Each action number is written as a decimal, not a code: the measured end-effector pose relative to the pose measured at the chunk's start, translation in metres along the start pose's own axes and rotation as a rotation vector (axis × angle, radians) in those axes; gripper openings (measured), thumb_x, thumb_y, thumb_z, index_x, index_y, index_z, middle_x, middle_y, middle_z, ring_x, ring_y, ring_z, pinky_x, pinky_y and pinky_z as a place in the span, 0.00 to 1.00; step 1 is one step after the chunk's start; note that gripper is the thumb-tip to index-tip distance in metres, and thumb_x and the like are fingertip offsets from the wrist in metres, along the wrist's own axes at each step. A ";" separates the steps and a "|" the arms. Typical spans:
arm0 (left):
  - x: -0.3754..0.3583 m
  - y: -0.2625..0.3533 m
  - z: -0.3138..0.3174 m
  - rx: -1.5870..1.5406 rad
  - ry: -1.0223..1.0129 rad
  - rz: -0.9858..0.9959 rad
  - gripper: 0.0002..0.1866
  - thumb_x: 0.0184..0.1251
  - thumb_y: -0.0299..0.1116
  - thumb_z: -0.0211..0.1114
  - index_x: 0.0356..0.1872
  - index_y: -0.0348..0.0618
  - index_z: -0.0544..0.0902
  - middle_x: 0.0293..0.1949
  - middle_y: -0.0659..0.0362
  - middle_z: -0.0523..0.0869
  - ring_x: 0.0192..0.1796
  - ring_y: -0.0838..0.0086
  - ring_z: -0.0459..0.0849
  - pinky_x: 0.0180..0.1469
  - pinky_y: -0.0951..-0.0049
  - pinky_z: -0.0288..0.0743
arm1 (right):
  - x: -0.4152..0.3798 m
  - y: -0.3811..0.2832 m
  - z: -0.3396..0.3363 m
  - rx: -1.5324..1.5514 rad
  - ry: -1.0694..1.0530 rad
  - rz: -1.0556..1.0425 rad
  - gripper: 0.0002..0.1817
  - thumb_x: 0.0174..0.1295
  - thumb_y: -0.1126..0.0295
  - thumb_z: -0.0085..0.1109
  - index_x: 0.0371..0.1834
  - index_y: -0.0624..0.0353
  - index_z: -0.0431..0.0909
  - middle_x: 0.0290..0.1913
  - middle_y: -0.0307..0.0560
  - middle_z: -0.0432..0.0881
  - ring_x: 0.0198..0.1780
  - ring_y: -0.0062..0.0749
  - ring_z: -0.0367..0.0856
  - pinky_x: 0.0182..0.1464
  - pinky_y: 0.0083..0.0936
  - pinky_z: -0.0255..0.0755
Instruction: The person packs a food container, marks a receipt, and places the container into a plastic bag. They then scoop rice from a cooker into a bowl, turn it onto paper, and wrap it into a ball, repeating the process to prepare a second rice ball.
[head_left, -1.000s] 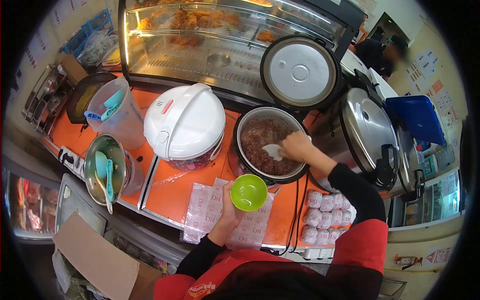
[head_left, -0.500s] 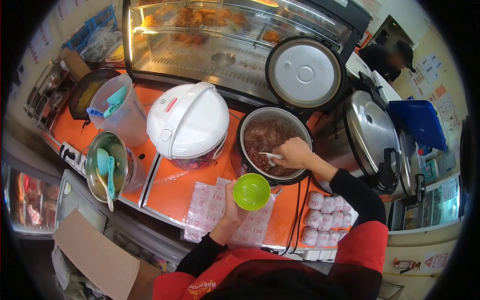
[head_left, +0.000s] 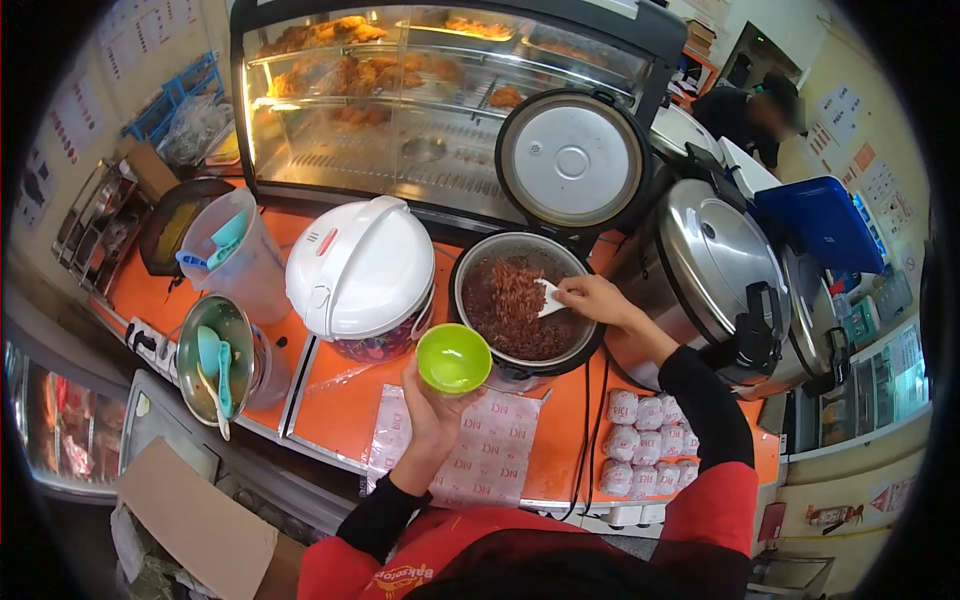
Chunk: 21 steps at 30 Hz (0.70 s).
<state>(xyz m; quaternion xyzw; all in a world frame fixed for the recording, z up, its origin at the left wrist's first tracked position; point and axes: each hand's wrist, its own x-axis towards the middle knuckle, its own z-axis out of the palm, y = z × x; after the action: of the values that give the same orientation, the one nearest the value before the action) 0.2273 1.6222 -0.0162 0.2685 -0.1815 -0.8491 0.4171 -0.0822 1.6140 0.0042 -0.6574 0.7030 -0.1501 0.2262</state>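
Observation:
My left hand (head_left: 432,418) is wrapped round a small green bowl (head_left: 454,358), which looks empty and is tilted slightly over the printed wrapping sheets (head_left: 492,452). My right hand (head_left: 592,300) grips a white scoop (head_left: 550,300) loaded with reddish-brown rice (head_left: 516,298). The scoop is inside the open rice cooker (head_left: 465,300), above the rest of the rice. The cooker's round lid (head_left: 572,160) stands raised behind it. To the right of the sheets, several wrapped round packs (head_left: 648,443) sit in rows.
A closed white rice cooker (head_left: 360,265) stands left of the open one, a large steel cooker (head_left: 715,270) right. Tubs with utensils (head_left: 235,290) stand farther left. Behind is a glass food display (head_left: 400,150). Dark cables cross the orange counter (head_left: 555,440). Another person (head_left: 750,115) is at back right.
My right hand has lifted the scoop, now heaped with rice, from deeper in the pot. My left hand still holds the green bowl near the pot's front left. The view has shifted slightly.

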 end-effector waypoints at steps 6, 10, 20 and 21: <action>0.061 -0.003 0.049 0.133 -0.111 0.077 0.26 0.67 0.50 0.50 0.60 0.50 0.60 0.59 0.54 0.66 0.60 0.63 0.69 0.57 0.52 0.70 | -0.026 -0.012 -0.022 0.447 0.084 0.135 0.16 0.66 0.58 0.47 0.31 0.60 0.72 0.21 0.38 0.73 0.24 0.20 0.71 0.26 0.22 0.63; 0.121 -0.028 0.074 0.175 -0.128 0.018 0.28 0.66 0.50 0.53 0.61 0.50 0.54 0.59 0.53 0.61 0.60 0.61 0.67 0.55 0.49 0.70 | -0.038 -0.026 -0.014 0.304 0.216 0.085 0.11 0.66 0.62 0.42 0.44 0.57 0.64 0.23 0.45 0.73 0.24 0.33 0.75 0.24 0.29 0.68; 0.144 -0.024 0.079 0.277 -0.288 -0.196 0.23 0.69 0.51 0.47 0.56 0.46 0.65 0.55 0.51 0.72 0.58 0.60 0.72 0.55 0.48 0.71 | -0.069 -0.067 -0.035 -0.331 0.098 -0.067 0.14 0.56 0.72 0.53 0.45 0.54 0.66 0.28 0.56 0.79 0.31 0.55 0.79 0.32 0.46 0.72; 0.133 -0.014 0.085 0.258 -0.286 -0.175 0.23 0.69 0.51 0.47 0.56 0.46 0.65 0.55 0.51 0.72 0.58 0.60 0.72 0.56 0.49 0.71 | -0.066 -0.068 -0.048 -0.349 0.107 -0.032 0.12 0.56 0.71 0.52 0.44 0.54 0.67 0.27 0.55 0.80 0.31 0.55 0.79 0.32 0.47 0.72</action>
<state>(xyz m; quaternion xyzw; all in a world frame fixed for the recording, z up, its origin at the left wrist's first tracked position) 0.0997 1.5300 0.0028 0.2112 -0.3221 -0.8812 0.2742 -0.0465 1.6693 0.0880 -0.6889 0.7188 -0.0639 0.0686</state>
